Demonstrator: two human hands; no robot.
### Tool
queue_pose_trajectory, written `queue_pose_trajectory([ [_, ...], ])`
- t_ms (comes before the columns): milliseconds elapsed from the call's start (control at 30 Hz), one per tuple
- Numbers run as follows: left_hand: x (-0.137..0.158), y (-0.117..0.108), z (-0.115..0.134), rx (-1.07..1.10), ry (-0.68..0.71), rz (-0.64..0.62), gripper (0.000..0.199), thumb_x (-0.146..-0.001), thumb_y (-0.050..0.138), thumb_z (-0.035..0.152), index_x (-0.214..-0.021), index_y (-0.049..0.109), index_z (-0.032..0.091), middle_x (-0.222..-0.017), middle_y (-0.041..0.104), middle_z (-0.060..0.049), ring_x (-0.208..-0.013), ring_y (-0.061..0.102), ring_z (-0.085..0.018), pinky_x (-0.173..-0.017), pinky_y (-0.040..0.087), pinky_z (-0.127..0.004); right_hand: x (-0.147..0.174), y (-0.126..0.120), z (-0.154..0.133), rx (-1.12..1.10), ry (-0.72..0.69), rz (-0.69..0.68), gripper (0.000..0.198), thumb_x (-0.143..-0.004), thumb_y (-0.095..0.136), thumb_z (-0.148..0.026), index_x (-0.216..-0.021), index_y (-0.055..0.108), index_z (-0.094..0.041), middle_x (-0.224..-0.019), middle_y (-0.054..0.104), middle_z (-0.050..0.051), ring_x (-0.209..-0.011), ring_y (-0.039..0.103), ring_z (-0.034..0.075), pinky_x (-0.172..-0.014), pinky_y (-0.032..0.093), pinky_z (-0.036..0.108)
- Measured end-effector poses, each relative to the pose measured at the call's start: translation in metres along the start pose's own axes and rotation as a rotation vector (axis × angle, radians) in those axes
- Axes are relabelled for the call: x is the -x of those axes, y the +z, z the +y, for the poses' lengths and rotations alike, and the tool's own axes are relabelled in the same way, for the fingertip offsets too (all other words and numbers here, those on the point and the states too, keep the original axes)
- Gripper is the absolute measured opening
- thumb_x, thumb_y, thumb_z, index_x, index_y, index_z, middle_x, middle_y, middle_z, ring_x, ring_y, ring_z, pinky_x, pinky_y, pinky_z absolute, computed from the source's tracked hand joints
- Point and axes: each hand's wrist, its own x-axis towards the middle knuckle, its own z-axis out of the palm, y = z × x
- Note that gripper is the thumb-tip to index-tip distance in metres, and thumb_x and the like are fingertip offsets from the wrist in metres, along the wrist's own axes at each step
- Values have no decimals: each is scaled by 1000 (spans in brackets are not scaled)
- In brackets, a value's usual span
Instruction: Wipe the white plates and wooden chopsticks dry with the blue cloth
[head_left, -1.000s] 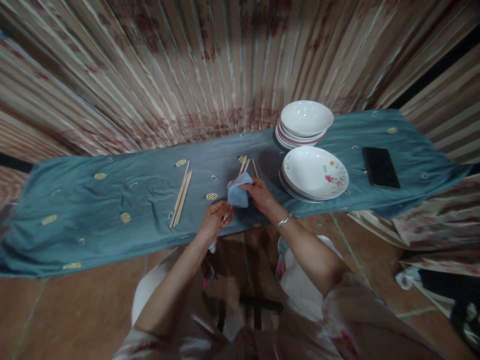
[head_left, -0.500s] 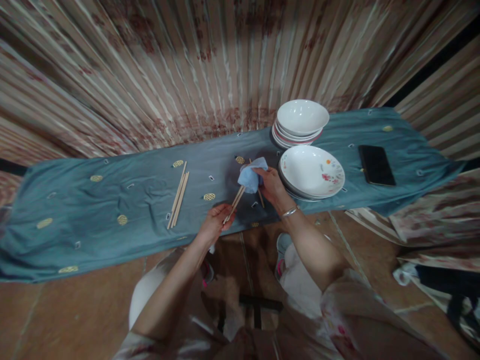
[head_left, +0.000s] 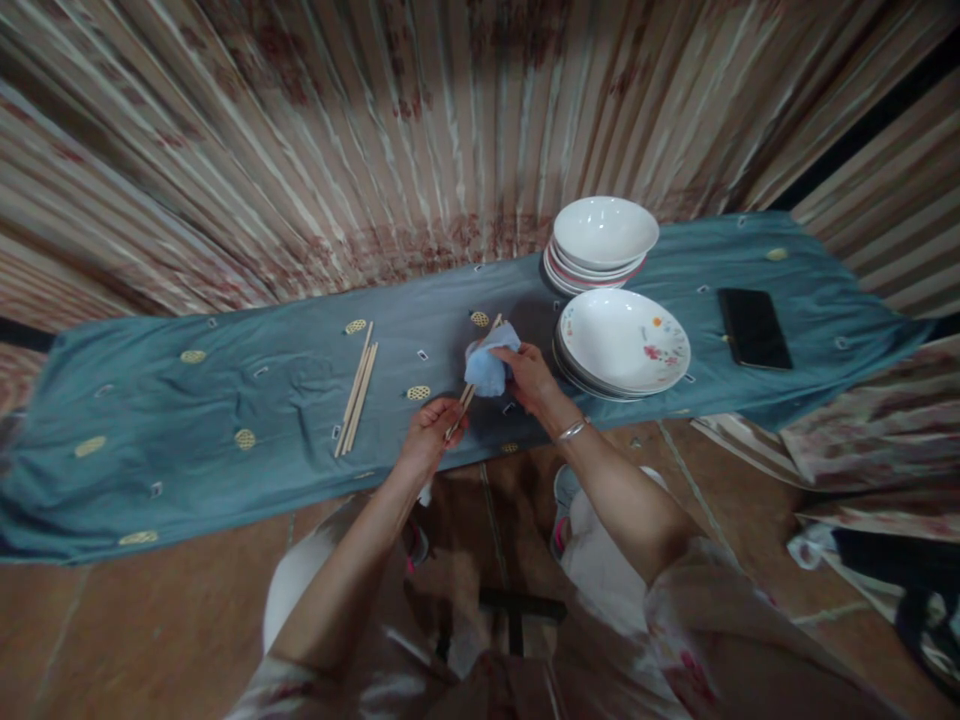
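My left hand (head_left: 436,426) is closed on the lower ends of a pair of chopsticks (head_left: 462,404), which slant up and away over the table. A light blue cloth (head_left: 489,368) is wrapped around their middle, gripped by my right hand (head_left: 531,377). The fingers pinch its right side, and the chopsticks' tips show just above it. Left of my hands, several wooden chopsticks (head_left: 357,398) lie side by side on the patterned green-blue tablecloth (head_left: 292,400). To the right of my right hand stands a stack of plates, the top plate (head_left: 607,340) white with flowers.
Behind the plates is a stack of white bowls (head_left: 606,232). A black phone or tablet (head_left: 754,328) lies at the right. A pleated curtain (head_left: 420,130) hangs along the table's far edge. Tiled floor (head_left: 172,610) shows below.
My right hand has moved the cloth slightly left and down along the chopsticks. My left hand has shifted slightly left and up. The plates, bowls and other chopsticks are unmoved.
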Motion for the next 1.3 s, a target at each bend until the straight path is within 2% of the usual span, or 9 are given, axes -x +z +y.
queue_pose_trajectory([
  [133,-5,-1,2,31,32,23,33,-61,81,37,-67,59,14,-55,59,2,-37,36,-2,-39,17,-19,10,11,17,39,52,-69,25,-47,82,-35,-60,68,-19,-59,69,-2,-58,61,12,-58,48,24],
  [367,-11,-3,1,37,59,52,32,-62,80,36,-65,56,15,-55,58,3,-38,36,-2,-39,18,-19,19,17,26,51,87,-119,23,-48,82,-35,-61,71,-19,-61,70,-2,-57,60,12,-56,48,23],
  [533,-10,0,0,34,34,21,32,-63,80,37,-67,58,15,-55,56,3,-37,35,-2,-38,17,-19,16,13,21,52,63,-112,22,-46,83,-31,-62,73,-19,-63,72,-2,-62,63,13,-63,50,23],
  [667,-7,2,0,33,-9,-18,31,-66,79,37,-67,59,14,-54,55,2,-39,34,-2,-39,16,-20,8,6,14,34,49,-66,23,-45,83,-31,-61,71,-19,-61,71,-2,-61,63,14,-62,50,24],
  [900,-2,5,-1,19,-85,-35,36,-65,81,42,-74,64,11,-52,52,4,-36,33,-1,-38,15,-20,-1,-1,-3,-8,7,-14,27,-45,84,-33,-57,64,-20,-66,74,1,-82,70,22,-70,55,30],
  [1067,-2,5,-3,17,-39,-9,37,-65,80,44,-76,65,11,-53,58,2,-36,33,-2,-38,15,-20,-2,-1,-6,-6,-23,5,29,-45,84,-35,-57,61,-21,-60,70,-1,-79,71,22,-70,55,31],
  [1300,-1,5,-3,11,-8,4,37,-59,84,41,-68,61,13,-56,63,0,-36,34,-2,-38,14,-20,-4,-5,-8,-19,-29,0,28,-46,84,-34,-57,62,-20,-60,71,0,-83,71,23,-71,55,31],
])
